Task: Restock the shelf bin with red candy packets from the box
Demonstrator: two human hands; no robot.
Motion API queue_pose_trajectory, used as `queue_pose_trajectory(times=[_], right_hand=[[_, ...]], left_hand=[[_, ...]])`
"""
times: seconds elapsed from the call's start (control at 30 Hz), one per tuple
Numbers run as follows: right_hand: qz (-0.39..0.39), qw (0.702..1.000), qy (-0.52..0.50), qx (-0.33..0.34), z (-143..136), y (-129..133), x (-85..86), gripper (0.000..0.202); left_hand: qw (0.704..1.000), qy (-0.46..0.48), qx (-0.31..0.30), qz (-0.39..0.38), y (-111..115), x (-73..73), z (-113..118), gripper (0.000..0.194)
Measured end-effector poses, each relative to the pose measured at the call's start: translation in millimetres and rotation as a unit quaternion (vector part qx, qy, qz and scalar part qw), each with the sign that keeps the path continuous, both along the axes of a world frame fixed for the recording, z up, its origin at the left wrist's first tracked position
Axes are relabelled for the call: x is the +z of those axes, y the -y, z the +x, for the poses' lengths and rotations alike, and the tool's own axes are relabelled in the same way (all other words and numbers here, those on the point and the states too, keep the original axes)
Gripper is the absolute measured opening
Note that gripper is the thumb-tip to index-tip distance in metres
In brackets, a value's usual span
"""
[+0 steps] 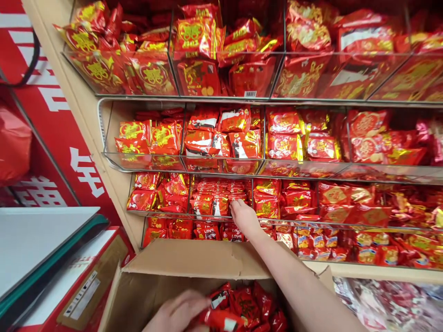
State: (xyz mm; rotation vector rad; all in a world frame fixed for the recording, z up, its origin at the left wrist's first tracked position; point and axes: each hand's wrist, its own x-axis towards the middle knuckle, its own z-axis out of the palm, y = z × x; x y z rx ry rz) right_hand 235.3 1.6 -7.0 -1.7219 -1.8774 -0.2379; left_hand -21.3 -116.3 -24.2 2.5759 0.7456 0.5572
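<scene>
My right hand point(244, 216) reaches to a low shelf, fingers curled over a small red snack packet point(235, 198), most of it hidden by the fingers. Rows of red packets with white patches point(204, 204) stand to the left of it behind a clear front strip. My left hand point(180, 311), blurred, is inside an open cardboard box point(194, 258). Between its fingers and thumb is a red packet with a white patch point(221, 319). More red packets point(247, 302) lie loose in the box beside it.
Upper shelves hold red and gold bags point(195, 37) and packets point(166, 136) behind clear panels with dividers. At left are a white board point(41, 244) and a red carton point(119, 251). Clear-wrapped goods point(398, 304) lie at lower right.
</scene>
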Motion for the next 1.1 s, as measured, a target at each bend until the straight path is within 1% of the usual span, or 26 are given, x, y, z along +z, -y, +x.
queue_pose_trajectory(times=[0.03,0.07,0.1,0.13,0.17,0.2,0.23,0.3,0.4,0.47,0.53,0.6,0.67,0.73,0.8,0.9,1.03,1.1], right_hand=[[0.003,1.0,-0.019,0.012,0,-1,1.7,0.023],[0.006,0.999,-0.041,0.024,0,-2,3.5,0.023],[0.01,0.997,-0.065,0.037,0,-2,5.2,0.024],[0.014,0.994,-0.093,0.048,1,-3,6.7,0.027],[0.018,0.99,-0.123,0.058,1,-4,7.7,0.033],[0.022,0.986,-0.153,0.068,2,-4,8.4,0.039],[0.026,0.98,-0.181,0.076,2,-4,8.5,0.045],[0.037,0.97,-0.221,0.09,2,-2,7.9,0.049],[0.057,0.945,-0.295,0.127,1,3,6.3,0.035],[0.05,0.922,-0.348,0.162,-1,5,5.9,0.042],[0.035,0.897,-0.402,0.181,-3,4,5.9,0.045],[0.04,0.873,-0.455,0.17,-4,0,5.8,0.037],[0.062,0.86,-0.487,0.141,-4,-4,4.9,0.03],[0.075,0.864,-0.485,0.111,-3,-8,3.5,0.024],[0.08,0.877,-0.467,0.083,-2,-11,1.9,0.022],[0.077,0.908,-0.409,0.052,-1,-11,0.4,0.017],[0.076,0.944,-0.318,0.028,-3,-11,0.4,0.007],[0.082,0.957,-0.276,0.024,-4,-10,0.3,0.015]], left_hand=[[0.999,0.031,0.028,0.008,-8,18.8,11,0.038],[0.996,0.059,0.066,0.009,-19,35.0,22,0.037],[0.99,0.089,0.106,0.005,-33,48.0,32,0.036],[0.983,0.121,0.136,-0.002,-48,57.4,41,0.037],[0.977,0.144,0.153,-0.021,-63,63.3,48,0.042],[0.971,0.163,0.168,-0.046,-77,66.2,54,0.048],[0.967,0.173,0.177,-0.055,-90,66.7,59,0.053],[0.966,0.18,0.173,-0.073,-109,63.9,67,0.061],[0.966,0.191,0.154,-0.081,-122,59.0,78,0.059],[0.96,0.214,0.161,-0.077,-127,58.2,86,0.056],[0.949,0.245,0.184,-0.067,-134,59.1,94,0.056],[0.938,0.271,0.208,-0.053,-144,60.7,100,0.053],[0.935,0.276,0.221,-0.036,-154,62.4,105,0.047],[0.942,0.253,0.22,-0.017,-163,64.0,110,0.044],[0.957,0.202,0.21,0.001,-170,66.5,114,0.043],[0.974,0.113,0.194,0.037,-177,73.7,116,0.039],[0.983,-0.008,0.17,0.074,-187,86.0,113,0.037],[0.982,-0.07,0.158,0.082,-191,88.9,112,0.034]])
